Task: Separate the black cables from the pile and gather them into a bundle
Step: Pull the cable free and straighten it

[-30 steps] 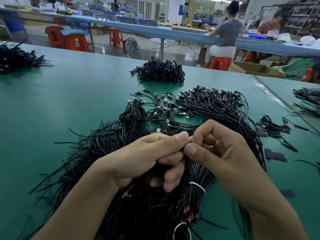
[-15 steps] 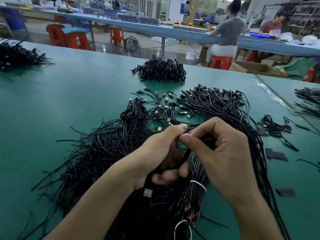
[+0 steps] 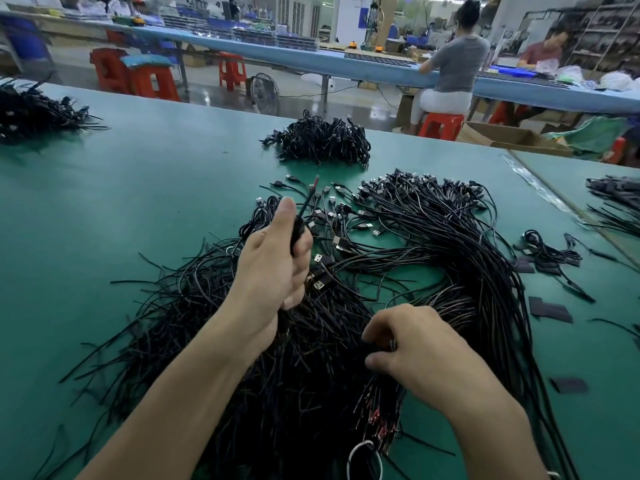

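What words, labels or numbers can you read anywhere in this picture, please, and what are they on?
None can be read.
The blue panel on the far wall is too small and blurred to read.
The cardboard box, the black cables and the green table show no print.

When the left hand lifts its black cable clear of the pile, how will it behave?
Probably floppy: the black cable stands straight only in the short stub above the left hand, while strands in the pile curve and loop. Likely light, being thin. It may snag, since the pile's strands cross densely.
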A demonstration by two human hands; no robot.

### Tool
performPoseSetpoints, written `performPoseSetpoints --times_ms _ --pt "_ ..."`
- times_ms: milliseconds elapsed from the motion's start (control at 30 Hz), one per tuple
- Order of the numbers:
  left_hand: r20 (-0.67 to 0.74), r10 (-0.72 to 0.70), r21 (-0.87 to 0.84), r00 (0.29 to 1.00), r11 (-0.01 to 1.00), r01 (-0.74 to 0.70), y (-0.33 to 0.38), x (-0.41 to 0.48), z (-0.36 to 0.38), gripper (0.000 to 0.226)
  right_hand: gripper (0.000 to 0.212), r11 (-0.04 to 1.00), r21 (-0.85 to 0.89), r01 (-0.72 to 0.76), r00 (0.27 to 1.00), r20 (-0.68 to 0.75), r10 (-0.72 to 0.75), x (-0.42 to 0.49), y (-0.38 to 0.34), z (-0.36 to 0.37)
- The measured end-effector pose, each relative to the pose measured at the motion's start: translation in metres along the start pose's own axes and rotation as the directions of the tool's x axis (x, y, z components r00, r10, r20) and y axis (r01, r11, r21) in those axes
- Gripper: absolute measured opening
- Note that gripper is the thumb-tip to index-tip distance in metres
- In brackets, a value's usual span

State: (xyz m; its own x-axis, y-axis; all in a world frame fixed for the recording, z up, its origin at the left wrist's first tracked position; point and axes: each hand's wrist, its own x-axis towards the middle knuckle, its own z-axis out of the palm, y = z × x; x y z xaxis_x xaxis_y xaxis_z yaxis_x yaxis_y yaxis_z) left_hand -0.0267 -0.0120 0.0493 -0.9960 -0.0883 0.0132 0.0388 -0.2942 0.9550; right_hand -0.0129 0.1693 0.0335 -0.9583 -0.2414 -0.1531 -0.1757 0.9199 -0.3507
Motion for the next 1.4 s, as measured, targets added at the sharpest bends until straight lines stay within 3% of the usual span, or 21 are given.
performPoseSetpoints --times_ms 367,533,600,700,800,867,900,1000,1067,1100,1267,1400 --pt "0.1 -0.043 -0.124 0.994 0.991 0.056 0.001 -0.001 0.002 0.065 0.021 0.998 0.056 0.004 1.0 0.005 -0.004 0.003 0.001 0.006" --pt "0.092 -0.014 -0.056 0.996 0.998 0.019 0.002 -0.001 0.001 0.06 0.018 0.976 0.189 0.105 0.991 -0.103 -0.087 -0.009 0.0 -0.014" --pt "0.118 0.036 -0.036 0.992 0.999 -0.032 0.003 -0.003 0.002 0.059 0.02 0.91 0.354 0.217 0.952 -0.282 -0.117 -0.016 -0.003 -0.028" --pt "0.179 0.109 0.019 0.978 0.993 -0.114 0.005 -0.006 0.004 0.051 0.021 0.698 0.599 0.392 0.832 -0.554 0.008 -0.02 -0.011 -0.036" --pt "0.279 0.128 0.107 0.952 0.981 -0.163 0.003 -0.012 0.008 0.044 0.024 0.495 0.728 0.474 0.821 -0.569 0.051 -0.019 -0.025 -0.032" --pt "0.329 0.107 0.134 0.938 0.978 -0.159 0.002 -0.015 0.012 0.029 0.025 0.432 0.746 0.506 0.825 -0.566 0.012 -0.019 -0.031 -0.03" --pt "0.352 0.088 0.142 0.932 0.979 -0.146 0.003 -0.016 0.013 0.024 0.026 0.431 0.741 0.514 0.824 -0.567 -0.009 -0.02 -0.032 -0.03" --pt "0.411 0.091 0.134 0.907 0.978 -0.159 0.005 -0.02 0.017 0.04 0.032 0.546 0.669 0.504 0.817 -0.574 -0.052 -0.022 -0.031 -0.029" --pt "0.432 0.151 0.078 0.889 0.976 -0.204 0.007 -0.023 0.021 0.032 0.036 0.623 0.592 0.511 0.797 -0.598 -0.085 -0.025 -0.032 -0.029" --pt "0.419 0.171 0.057 0.892 0.975 -0.213 0.007 -0.023 0.023 0.027 0.039 0.642 0.56 0.523 0.786 -0.609 -0.11 -0.026 -0.033 -0.029" --pt "0.241 0.217 0.117 0.946 0.961 -0.25 0.003 -0.02 0.023 0.052 0.038 0.754 0.354 0.553 0.705 -0.681 -0.197 -0.028 -0.038 -0.029" --pt "0.172 0.326 0.102 0.929 0.933 -0.346 -0.001 -0.021 0.026 0.048 0.022 0.71 0.479 0.515 0.745 -0.66 -0.096 -0.025 -0.039 -0.027"
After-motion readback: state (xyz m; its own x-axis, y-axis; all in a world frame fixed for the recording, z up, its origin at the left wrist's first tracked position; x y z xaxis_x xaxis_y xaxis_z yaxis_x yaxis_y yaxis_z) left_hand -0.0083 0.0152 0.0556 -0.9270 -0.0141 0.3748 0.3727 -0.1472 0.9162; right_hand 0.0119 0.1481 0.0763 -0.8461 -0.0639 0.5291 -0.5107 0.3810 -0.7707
